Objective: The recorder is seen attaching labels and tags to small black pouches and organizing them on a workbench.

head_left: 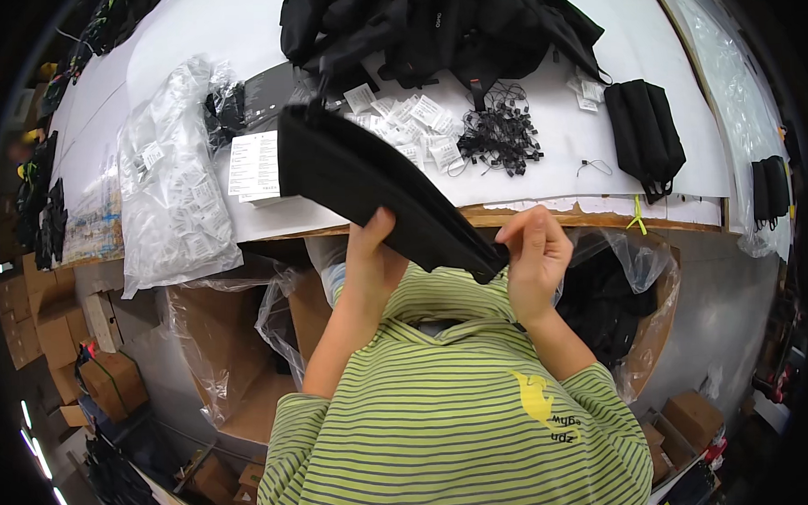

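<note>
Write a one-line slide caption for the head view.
Left hand holds a black pouch, right hand at its end, before a table with tags and black cords.

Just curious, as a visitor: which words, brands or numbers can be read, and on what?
I don't copy wording; only its places follow.
Striped shirt: dark lettering beside a yellow picture.
White card stack: too small to read.
White tags: too small.
Labels in clear bag: too small.
Dark grey packet: too small.
Black bags: pale mark, too small.
Black pouch: none visible.

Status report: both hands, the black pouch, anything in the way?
Left hand gripping black pouch. Right hand pinching its near end. Pouch slanted. Nothing visibly in the way.
</note>
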The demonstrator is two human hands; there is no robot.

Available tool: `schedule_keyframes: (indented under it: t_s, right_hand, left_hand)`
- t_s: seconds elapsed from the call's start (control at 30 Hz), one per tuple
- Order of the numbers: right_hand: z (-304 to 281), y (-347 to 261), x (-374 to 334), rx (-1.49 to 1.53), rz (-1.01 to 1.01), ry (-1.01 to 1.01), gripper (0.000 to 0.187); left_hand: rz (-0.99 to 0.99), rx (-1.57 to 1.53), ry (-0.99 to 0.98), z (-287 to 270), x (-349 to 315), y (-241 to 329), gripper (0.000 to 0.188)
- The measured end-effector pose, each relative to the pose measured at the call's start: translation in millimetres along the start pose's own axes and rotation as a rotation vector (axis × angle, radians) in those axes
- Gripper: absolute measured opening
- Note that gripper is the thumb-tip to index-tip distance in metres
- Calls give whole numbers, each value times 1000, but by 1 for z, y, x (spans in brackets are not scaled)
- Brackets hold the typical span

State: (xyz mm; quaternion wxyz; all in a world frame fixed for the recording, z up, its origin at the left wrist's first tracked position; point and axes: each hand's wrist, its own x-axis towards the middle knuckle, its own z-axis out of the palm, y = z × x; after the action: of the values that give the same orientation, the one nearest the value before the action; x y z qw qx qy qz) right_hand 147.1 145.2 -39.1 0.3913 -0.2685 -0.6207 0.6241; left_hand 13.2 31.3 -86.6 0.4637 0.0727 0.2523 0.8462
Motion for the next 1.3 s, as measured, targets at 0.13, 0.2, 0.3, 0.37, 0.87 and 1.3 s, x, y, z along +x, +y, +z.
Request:
schedule_keyframes:
  t_s: [0.13, 0.2, 0.3, 0.37, 0.87, 1.3]
  right_hand:
    - [-11, 3, 6, 89, 135, -100, 37]
    - [-15, 3, 22, 79, 102, -265, 27]
    - [3, -12, 43, 143, 57, -244, 25]
    - [3, -8, 51, 151, 67, -144, 31]
    - [-3, -23, 43, -106, -188, -204, 9]
    - [7, -36, 20, -281, -386, -397, 16]
  left_hand:
    - [-58, 99, 329, 28, 3, 18, 45]
    - [-87, 251, 316, 39, 4, 19, 51]
    - [-231, 340, 168, 43, 2, 15, 48]
    - [-250, 318, 163, 53, 2, 13, 46]
    - [-341, 43, 277, 61, 15, 14, 28]
    - [-238, -187, 254, 22, 37, 31, 25]
